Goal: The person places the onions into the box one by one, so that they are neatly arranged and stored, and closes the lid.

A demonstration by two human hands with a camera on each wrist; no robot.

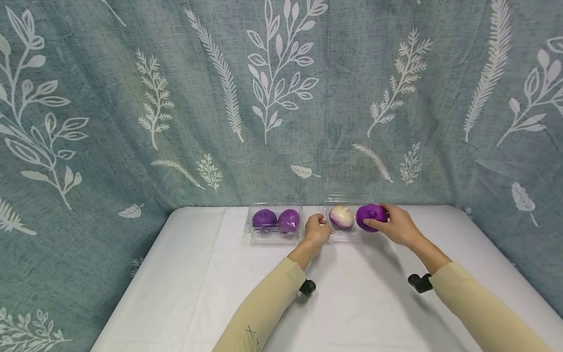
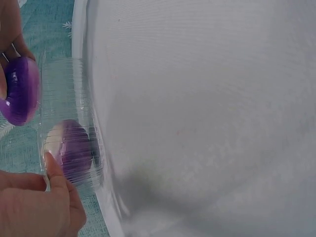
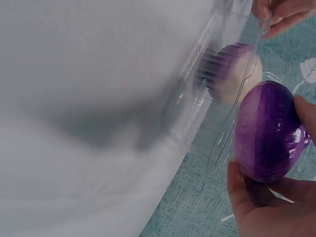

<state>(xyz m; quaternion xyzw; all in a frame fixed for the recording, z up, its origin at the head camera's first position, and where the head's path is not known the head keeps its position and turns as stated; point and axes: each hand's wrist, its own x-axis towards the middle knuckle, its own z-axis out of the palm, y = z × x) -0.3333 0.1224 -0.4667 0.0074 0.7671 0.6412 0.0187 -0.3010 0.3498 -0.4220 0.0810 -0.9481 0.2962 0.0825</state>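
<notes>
My right hand grips a shiny purple onion, its thumb and fingers spread round the sides. The onion is over the right half of an open clear plastic clamshell box, close to the rim in the right wrist view. Inside the box's left half lies another onion, cream-white on one side and purple on the other. My left hand pinches the box's left edge between thumb and fingers; in the left wrist view, its thumb overlaps the clear wall beside the cream-and-purple onion.
Left of my left hand, a second clear box holds two purple onions. Both boxes stand near the far edge of the white-covered table. A blue-green leaf-patterned curtain hangs right behind them.
</notes>
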